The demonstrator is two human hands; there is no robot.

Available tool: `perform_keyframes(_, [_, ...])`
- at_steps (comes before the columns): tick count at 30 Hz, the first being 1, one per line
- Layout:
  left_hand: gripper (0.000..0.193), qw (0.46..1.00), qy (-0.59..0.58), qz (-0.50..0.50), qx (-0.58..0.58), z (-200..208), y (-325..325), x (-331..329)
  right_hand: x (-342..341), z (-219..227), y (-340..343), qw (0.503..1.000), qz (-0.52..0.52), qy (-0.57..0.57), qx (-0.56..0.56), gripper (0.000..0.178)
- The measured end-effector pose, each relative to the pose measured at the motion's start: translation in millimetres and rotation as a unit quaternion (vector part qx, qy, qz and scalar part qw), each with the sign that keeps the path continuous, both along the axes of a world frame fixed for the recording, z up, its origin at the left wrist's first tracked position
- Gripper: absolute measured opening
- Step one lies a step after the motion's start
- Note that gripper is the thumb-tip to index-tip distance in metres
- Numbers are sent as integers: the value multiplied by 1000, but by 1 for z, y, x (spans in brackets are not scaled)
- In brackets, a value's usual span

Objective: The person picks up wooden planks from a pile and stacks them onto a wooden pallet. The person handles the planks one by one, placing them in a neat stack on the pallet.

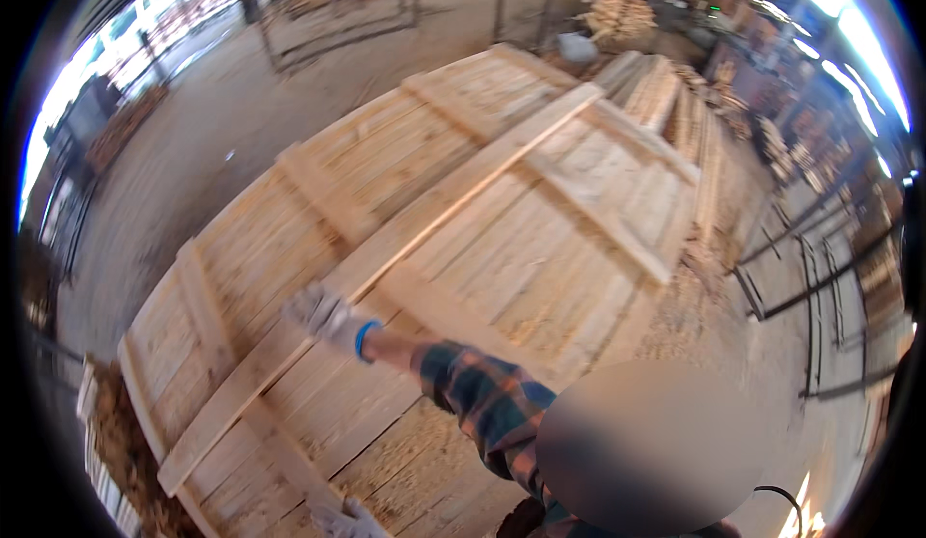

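Note:
My right hand (326, 314), in a pale work glove with a blue cuff, reaches from a plaid sleeve (482, 398). It is closed over a long wooden board (463, 186) that runs lengthwise across a large plank panel (482, 277). The fingers are smeared by motion. At the lower edge, part of my left hand (349, 519) shows in a similar glove, close to a crosswise batten (289, 456). The frame cuts it off, so its grip is hidden. Several more battens cross the pale planks, with sawdust scattered over them.
Stacked long timbers (666, 104) lie beyond the panel's far right end, near a white bucket (577, 48). Dark metal frames (820, 287) stand at the right. Another metal frame (342, 46) is at the far left. A blurred oval covers the lower right.

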State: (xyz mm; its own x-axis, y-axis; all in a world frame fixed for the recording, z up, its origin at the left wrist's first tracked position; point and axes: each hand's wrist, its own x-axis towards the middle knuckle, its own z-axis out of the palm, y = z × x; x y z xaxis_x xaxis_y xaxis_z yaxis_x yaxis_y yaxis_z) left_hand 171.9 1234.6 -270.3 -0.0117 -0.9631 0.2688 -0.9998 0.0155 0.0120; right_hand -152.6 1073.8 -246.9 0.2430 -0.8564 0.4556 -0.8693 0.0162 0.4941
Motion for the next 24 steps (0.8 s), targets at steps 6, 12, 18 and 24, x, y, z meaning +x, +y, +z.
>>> perform_keyframes(6, [74,997,32,-66,-31,16,19,-16,-4,53,228,788,-32,-511,342,68])
perform_keyframes(12, [71,964,179,-175,-90,57,58,-50,-47,26,525,613,-181,-728,247,61])
perform_keyframes(18, [70,779,533,-208,258,113,180,-153,-67,-72,797,611,-354,-683,187,47])
perform_keyframes(24, [28,560,404,-356,629,47,411,-383,-49,-160,1006,658,-325,-662,153,35])
